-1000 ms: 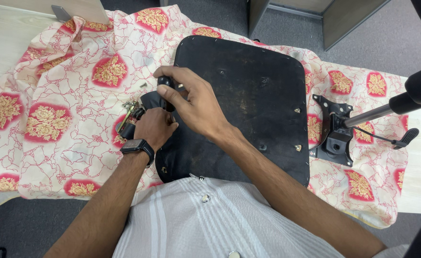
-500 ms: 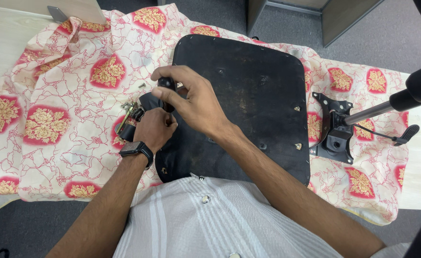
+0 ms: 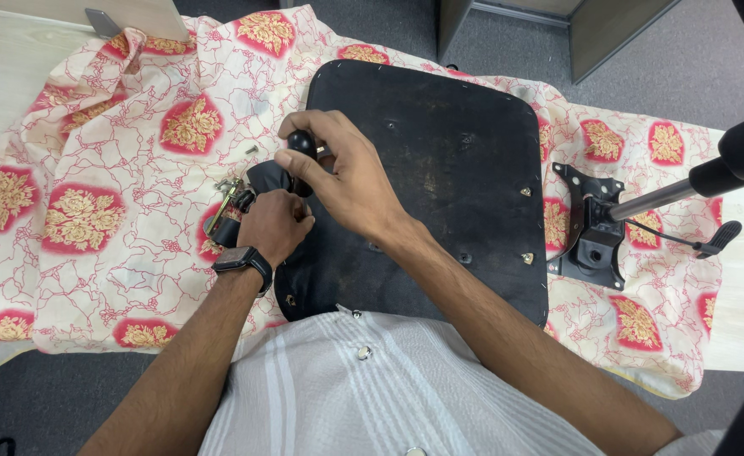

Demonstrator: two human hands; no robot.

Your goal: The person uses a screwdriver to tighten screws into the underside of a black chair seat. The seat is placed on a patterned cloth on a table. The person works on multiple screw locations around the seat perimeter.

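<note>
At the left edge of the upturned seat base [image 3: 439,160], your two hands meet over a small black part [image 3: 269,176], and much of it is hidden. Your right hand [image 3: 342,173] curls over the top, thumb and fingers pinched on a rounded black knob [image 3: 302,139], so you see only the tip of that knob above your knuckles. Your left hand [image 3: 272,226] is closed below it, gripping the lower end of the black part; what lies inside that fist cannot be made out. Just left of your left hand, some small metal hardware [image 3: 227,192] pokes out, too small and tangled to tell apart, and a lone screw [image 3: 252,149] lies on the cloth above it.

What shows of the black part is dark, matte and slightly folded or curved, sitting half on the seat base and half over the floral cloth [image 3: 93,169]. The seat base itself is a flat, scuffed black panel with rounded corners and a few pale screw points near its right edge; its near edge is covered by your white striped shirt [image 3: 363,397].

Off to the right, a black metal bracket [image 3: 587,228] with a lever [image 3: 684,241] rests on the cloth, well apart from your hands. A black cylinder [image 3: 743,156] on a steel shaft is cut off by the frame's right edge.
</note>
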